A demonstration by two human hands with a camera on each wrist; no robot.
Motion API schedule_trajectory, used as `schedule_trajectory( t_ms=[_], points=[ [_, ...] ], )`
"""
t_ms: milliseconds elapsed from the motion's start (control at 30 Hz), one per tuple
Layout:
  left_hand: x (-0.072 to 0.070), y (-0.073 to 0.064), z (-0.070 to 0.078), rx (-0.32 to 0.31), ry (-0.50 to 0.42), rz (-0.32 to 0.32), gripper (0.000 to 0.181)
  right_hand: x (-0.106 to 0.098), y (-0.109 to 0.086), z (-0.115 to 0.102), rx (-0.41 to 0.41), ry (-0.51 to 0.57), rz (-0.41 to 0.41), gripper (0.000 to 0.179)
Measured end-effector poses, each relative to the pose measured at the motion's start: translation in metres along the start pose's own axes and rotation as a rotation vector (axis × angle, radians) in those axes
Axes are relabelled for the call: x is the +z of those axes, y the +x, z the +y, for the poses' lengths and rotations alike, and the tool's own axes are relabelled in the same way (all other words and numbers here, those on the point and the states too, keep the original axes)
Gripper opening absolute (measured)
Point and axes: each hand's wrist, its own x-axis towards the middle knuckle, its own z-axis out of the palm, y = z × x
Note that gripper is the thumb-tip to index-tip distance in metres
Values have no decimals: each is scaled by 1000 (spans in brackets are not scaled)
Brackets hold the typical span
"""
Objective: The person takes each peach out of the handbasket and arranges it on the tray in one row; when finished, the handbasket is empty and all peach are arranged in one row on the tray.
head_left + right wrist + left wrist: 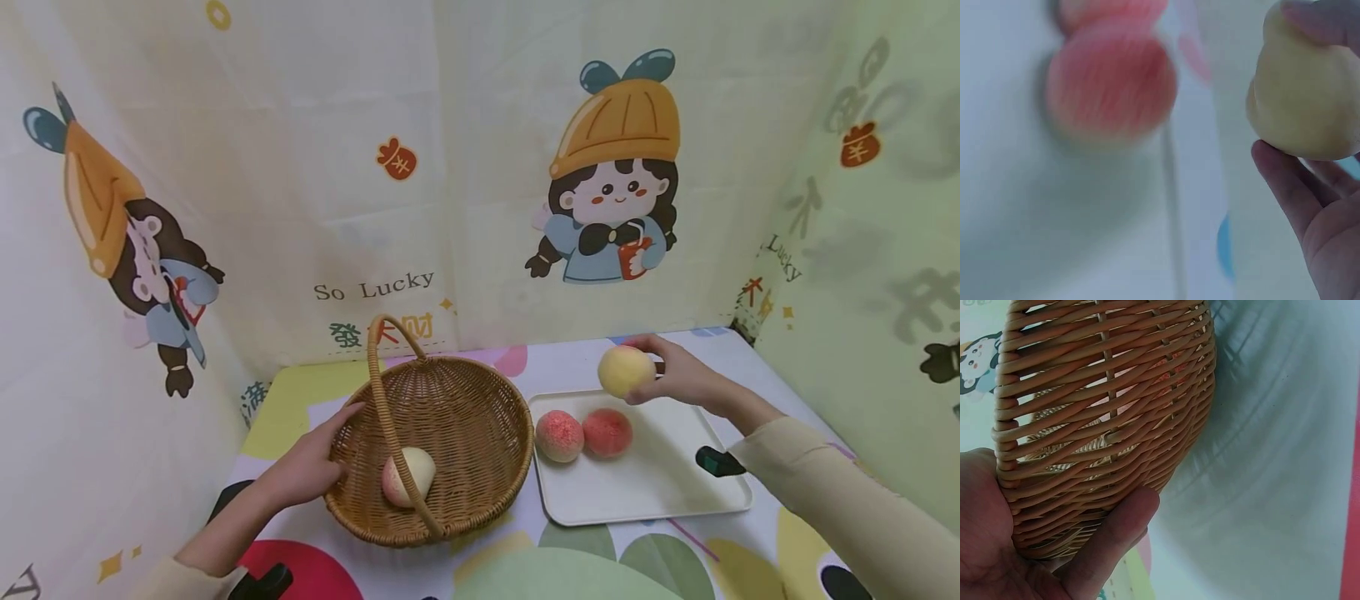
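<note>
My left hand (pixel 311 467) holds the left side of a brown wicker basket (pixel 480 417). In the left wrist view a finger (pixel 1113 540) lies along the basket's outer weave. Inside the basket, beside its arched handle, rests a pale peach (pixel 416 471) with a pink side. My right hand (pixel 678 379) grips a yellow peach (pixel 625 372), raised above the back of a white tray (pixel 660 492). Two red-pink peaches, the left one (pixel 559 436) and the right one (pixel 608 432), sit side by side at the tray's left end.
The tray stands close to the basket's right side. Under both lies a tablecloth (pixel 600 575) with colourful printed shapes. Printed cloth walls (pixel 487 167) enclose the table at the back and both sides.
</note>
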Motion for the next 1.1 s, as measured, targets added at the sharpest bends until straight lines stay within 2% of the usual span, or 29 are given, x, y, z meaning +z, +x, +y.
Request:
schedule_trajectory(
  t_ms=[133,200,333,467,567,667,767,933,1100],
  points=[
    [0,0,1,7,-6,2,87,-11,-17,32,-20,-63,22,84],
    [0,0,1,3,-7,1,87,-13,-23,47,-35,-134,22,84],
    [-1,-1,2,-4,-1,1,86,-7,-31,71,-68,-263,34,83],
    [0,-1,3,-7,4,8,85,3,-34,85,-116,-339,60,89],
    [1,-2,4,-18,1,9,84,9,-34,89,-154,-379,84,92],
    [1,-2,5,-20,-5,5,84,14,-34,90,-163,-360,82,91],
    [1,-3,6,-16,-9,9,85,18,-33,89,-155,-332,63,90],
    [1,-4,7,-17,-12,9,85,21,-31,87,-158,-346,35,88],
    [1,-3,5,-21,-1,6,86,19,-27,71,-138,-368,-20,99]
  ],
)
